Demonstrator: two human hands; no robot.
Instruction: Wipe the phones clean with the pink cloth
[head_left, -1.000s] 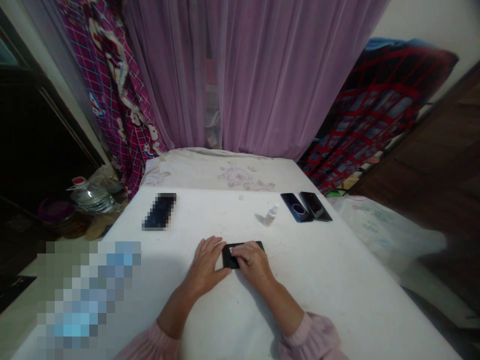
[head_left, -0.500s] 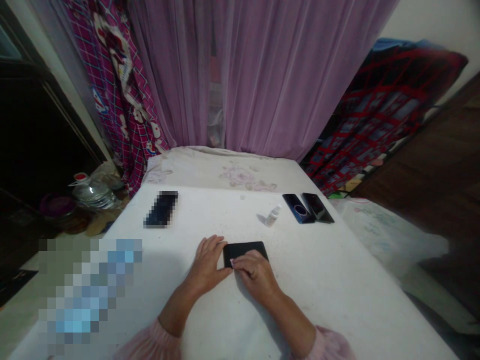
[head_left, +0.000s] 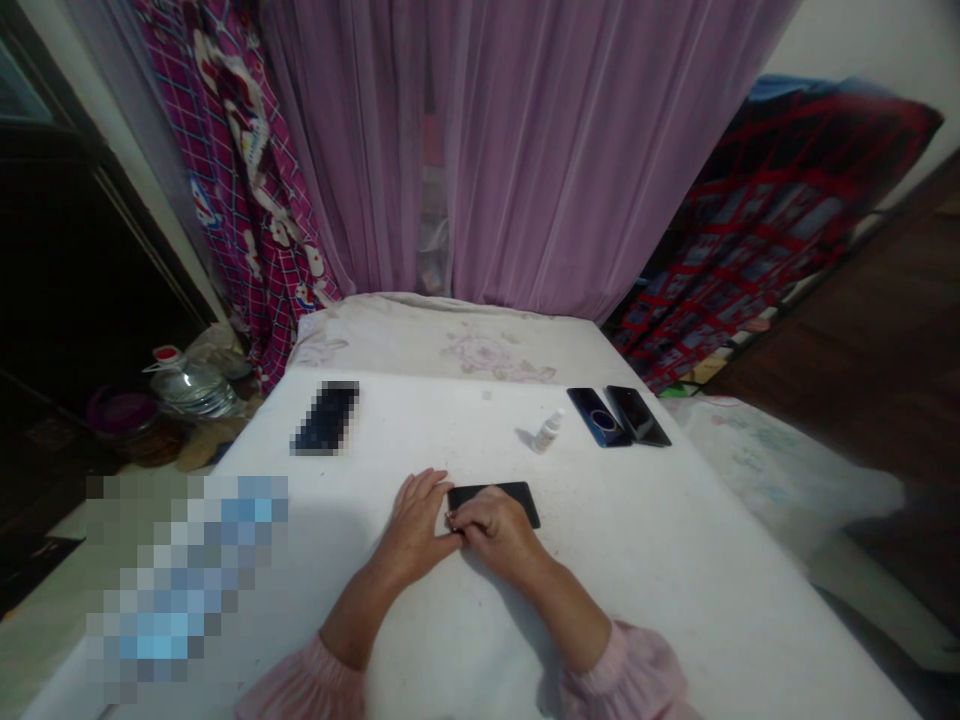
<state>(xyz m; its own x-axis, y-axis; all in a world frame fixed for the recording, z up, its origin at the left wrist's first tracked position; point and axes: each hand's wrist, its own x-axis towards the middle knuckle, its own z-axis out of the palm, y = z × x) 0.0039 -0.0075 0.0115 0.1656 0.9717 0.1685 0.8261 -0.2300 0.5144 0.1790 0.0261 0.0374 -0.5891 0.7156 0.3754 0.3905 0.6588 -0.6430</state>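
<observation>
A black smartphone (head_left: 527,500) lies flat and sideways on the white-covered table. My left hand (head_left: 414,530) steadies it at its left end, fingers at the far corner and thumb at the near edge. Over the phone, my right hand (head_left: 501,532) is closed in a pinch at its left part and covers much of the screen. A small pale wad (head_left: 451,518) shows at the right fingertips; its kind is too small to make out. Beyond the phone stands a small clear bottle (head_left: 548,433) with a white cap.
Two more phones, a blue one (head_left: 600,418) and a dark one (head_left: 638,416), lie at the far right. Blurred out at the left are a dark object (head_left: 328,418) and a bluish item (head_left: 195,590). Purple curtains (head_left: 555,150) hang behind the table (head_left: 675,570).
My right hand has slid left along the phone, towards my left thumb, with the pale wad. My left hand keeps its place at the phone's end.
</observation>
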